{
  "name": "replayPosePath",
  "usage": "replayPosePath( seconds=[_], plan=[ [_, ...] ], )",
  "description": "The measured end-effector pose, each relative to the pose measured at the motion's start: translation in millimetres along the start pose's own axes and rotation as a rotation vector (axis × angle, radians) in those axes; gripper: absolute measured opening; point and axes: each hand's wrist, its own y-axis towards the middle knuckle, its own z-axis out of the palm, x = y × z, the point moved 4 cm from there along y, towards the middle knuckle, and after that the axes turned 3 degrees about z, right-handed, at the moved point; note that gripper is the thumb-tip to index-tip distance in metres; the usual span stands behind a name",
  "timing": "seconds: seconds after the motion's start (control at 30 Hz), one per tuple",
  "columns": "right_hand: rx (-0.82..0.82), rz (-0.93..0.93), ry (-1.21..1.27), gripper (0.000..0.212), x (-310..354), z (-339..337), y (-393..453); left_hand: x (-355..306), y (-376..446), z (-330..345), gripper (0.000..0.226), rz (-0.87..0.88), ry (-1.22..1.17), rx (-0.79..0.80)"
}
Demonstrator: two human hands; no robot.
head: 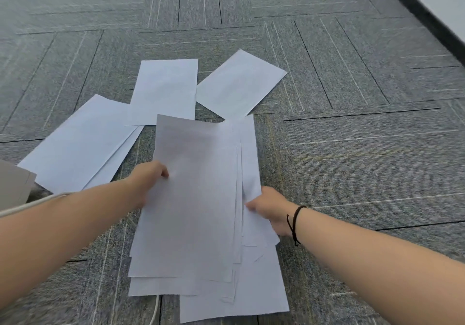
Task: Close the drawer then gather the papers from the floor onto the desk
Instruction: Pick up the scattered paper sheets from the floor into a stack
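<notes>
Gripping paper stack [196, 199] | left hand [146, 184] | right hand [271, 209] | opposite edges

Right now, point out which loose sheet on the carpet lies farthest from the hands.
The tilted sheet at the upper right, lying alone past the held stack. The middle sheet sits slightly nearer; the left sheets are closest.

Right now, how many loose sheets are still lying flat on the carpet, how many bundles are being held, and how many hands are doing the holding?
Loose sheets on the carpet: 4 (far, far right, left pair)
Held bundle of papers: 1
Hands: 2 (left hand, right hand)
Total: 7
</notes>
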Motion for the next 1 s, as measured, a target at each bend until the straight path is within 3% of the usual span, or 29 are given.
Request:
replayPosePath(
  seconds=[0.27,0.47,0.63,0.73,0.9,0.97,1.0],
  plan=[
    [-0.070,-0.117,0.479,0.033,7,-80,-7,-30,-21,53,0.009,0.135,-0.148,0.150],
    [-0.072,-0.167,0.434,0.025,11,-102,-22,-43,-24,85,0.025,0.237,-0.139,0.364],
    [-0.145,-0.180,0.363,0.024,19,-106,-30,-46,-22,101,0.031,0.294,-0.118,0.326],
    [-0.110,-0.200,0.366,0.044,20,-96,-28,-42,-25,107,0.053,0.301,-0.100,0.426],
    [-0.040,-0.198,0.331,0.119,18,-85,-27,-25,-33,114,0.032,0.197,0.135,0.516],
    [-0.014,-0.177,0.306,0.132,14,-80,-33,-19,-34,117,0.024,0.173,0.121,0.524],
    [-0.017,-0.165,0.295,0.127,11,-78,-34,-16,-35,119,0.020,0.165,0.110,0.528]
  ],
)
